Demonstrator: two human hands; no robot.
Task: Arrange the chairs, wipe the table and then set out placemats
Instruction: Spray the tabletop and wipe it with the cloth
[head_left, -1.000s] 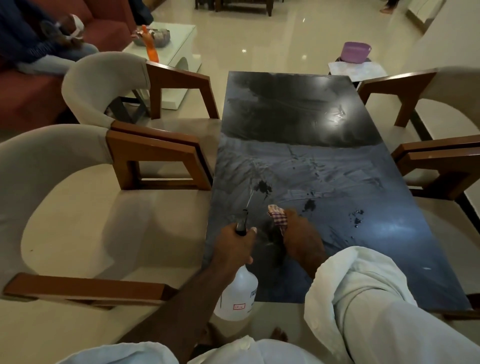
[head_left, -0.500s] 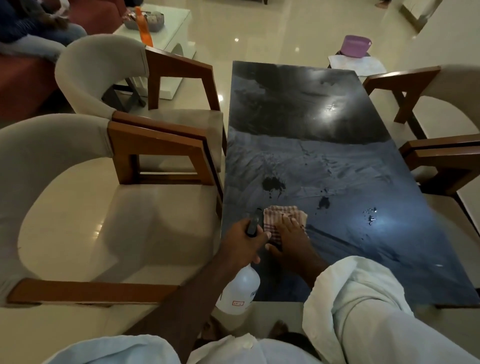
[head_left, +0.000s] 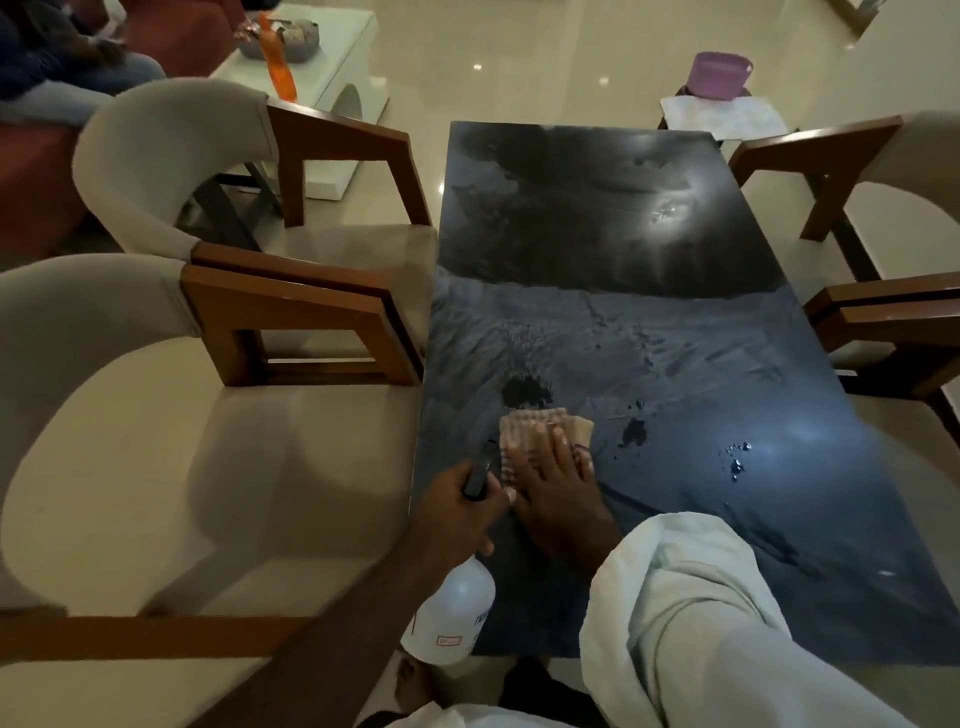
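- Head view: the right hand (head_left: 558, 493) presses a checked cloth (head_left: 535, 423) flat on the glossy, dark, rectangular counter (head_left: 649, 338), fingers (head_left: 563, 452) straight and spread.
- The left hand (head_left: 457, 506) curls its fingers round the neck of a white plastic spray bottle (head_left: 454, 613) at the counter's edge.
- Curved cream chairs (head_left: 119, 426) with wooden arms flank the counter.

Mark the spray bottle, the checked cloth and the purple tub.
spray bottle (head_left: 453, 616): head view, on its white body.
checked cloth (head_left: 535, 422): head view, on its uncovered far strip.
purple tub (head_left: 719, 75): head view, on its front wall.
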